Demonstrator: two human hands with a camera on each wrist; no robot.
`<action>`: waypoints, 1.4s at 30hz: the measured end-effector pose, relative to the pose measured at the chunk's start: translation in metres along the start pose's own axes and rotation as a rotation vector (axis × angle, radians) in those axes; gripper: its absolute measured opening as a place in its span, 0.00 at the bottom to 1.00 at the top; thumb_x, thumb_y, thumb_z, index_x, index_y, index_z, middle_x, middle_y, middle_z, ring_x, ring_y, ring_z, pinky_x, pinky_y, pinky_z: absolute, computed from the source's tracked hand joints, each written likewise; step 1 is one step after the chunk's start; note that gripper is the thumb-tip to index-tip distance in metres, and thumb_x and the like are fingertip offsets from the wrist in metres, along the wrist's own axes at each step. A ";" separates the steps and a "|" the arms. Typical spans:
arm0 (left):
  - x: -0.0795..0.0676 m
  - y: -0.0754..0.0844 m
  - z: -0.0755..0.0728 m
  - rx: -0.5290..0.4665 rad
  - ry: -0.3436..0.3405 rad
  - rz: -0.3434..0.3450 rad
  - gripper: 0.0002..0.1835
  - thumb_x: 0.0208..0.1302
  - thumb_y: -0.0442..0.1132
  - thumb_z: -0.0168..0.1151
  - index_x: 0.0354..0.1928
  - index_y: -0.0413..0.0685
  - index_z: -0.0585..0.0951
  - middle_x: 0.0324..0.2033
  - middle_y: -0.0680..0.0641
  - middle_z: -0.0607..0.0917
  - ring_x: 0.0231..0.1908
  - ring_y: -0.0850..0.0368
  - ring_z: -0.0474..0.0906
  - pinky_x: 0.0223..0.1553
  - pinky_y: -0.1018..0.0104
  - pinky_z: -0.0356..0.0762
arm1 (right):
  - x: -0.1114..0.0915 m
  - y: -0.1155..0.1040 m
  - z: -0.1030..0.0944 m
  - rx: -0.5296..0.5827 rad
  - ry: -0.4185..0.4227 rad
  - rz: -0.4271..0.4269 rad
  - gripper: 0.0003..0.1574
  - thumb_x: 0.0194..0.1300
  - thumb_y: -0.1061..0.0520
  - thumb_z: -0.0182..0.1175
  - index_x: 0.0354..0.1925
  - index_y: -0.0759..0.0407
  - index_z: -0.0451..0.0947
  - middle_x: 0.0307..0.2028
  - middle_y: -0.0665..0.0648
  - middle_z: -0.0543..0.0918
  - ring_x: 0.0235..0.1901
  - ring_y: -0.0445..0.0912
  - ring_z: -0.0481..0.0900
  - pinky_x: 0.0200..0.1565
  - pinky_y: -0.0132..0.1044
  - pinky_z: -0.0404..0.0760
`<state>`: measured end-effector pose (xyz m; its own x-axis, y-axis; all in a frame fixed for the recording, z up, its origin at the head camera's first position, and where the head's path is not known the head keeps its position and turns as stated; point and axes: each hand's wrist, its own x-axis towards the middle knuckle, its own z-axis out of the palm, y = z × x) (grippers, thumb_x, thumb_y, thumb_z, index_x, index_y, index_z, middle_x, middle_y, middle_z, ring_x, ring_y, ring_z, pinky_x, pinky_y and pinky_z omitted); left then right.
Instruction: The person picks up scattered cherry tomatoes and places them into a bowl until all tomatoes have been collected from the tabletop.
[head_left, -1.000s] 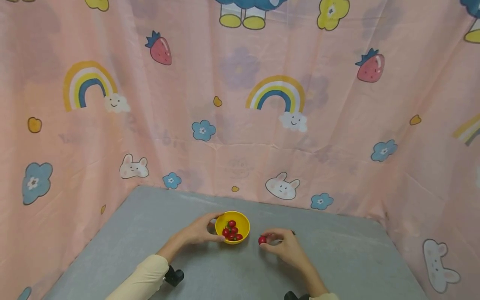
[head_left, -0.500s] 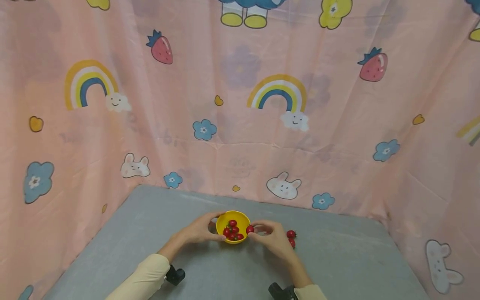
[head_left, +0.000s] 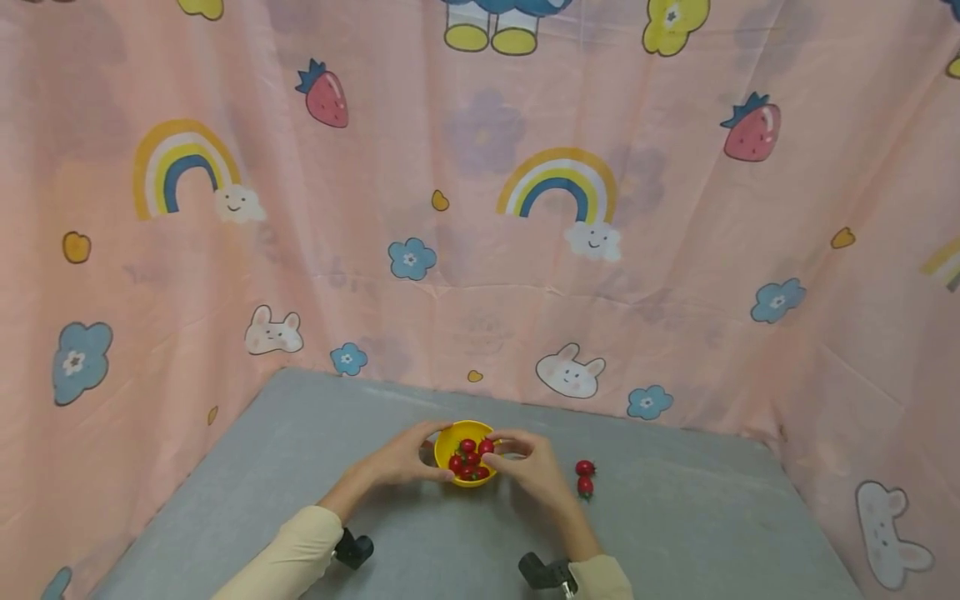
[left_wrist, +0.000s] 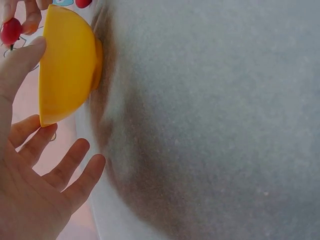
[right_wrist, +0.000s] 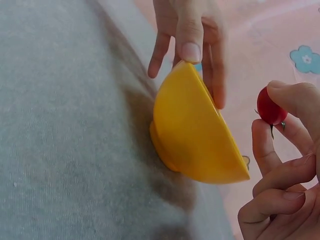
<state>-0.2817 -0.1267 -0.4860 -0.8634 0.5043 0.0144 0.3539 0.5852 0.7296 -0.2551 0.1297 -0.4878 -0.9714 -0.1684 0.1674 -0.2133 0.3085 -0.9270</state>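
My left hand (head_left: 401,458) holds a small yellow bowl (head_left: 447,438) across its rim, with the thumb on the near side. Several red cherry tomatoes (head_left: 471,459) lie inside. Thumb and fingertips of my right hand (head_left: 536,473) pinch one more cherry tomato (right_wrist: 270,106) by its sides, above the right part of the bowl. Its green stem hangs downward in the right wrist view. In both wrist views the bowl (left_wrist: 70,65) appears from the side, so its contents are hidden there.
To the right of the right hand, two cherry tomatoes (head_left: 585,478) lie close together on the grey table (head_left: 675,517). A pink printed curtain (head_left: 480,317) hangs behind the table and along its sides.
My right hand has moved left with the pinched tomato, from beside the bowl to over it. The two tomatoes on the table have come into full view. The left hand keeps its hold on the bowl.
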 end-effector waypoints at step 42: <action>0.000 0.001 -0.001 -0.036 0.007 -0.013 0.43 0.58 0.49 0.77 0.73 0.46 0.69 0.68 0.40 0.71 0.60 0.40 0.73 0.56 0.44 0.77 | -0.048 0.057 -0.133 -0.093 0.012 0.060 0.26 0.65 0.59 0.71 0.59 0.66 0.79 0.48 0.63 0.85 0.49 0.51 0.80 0.44 0.39 0.81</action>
<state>-0.2819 -0.1269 -0.4842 -0.8703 0.4925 0.0091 0.3295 0.5684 0.7539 -0.2347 0.2801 -0.5044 -0.9838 -0.1360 0.1170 -0.1628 0.4033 -0.9005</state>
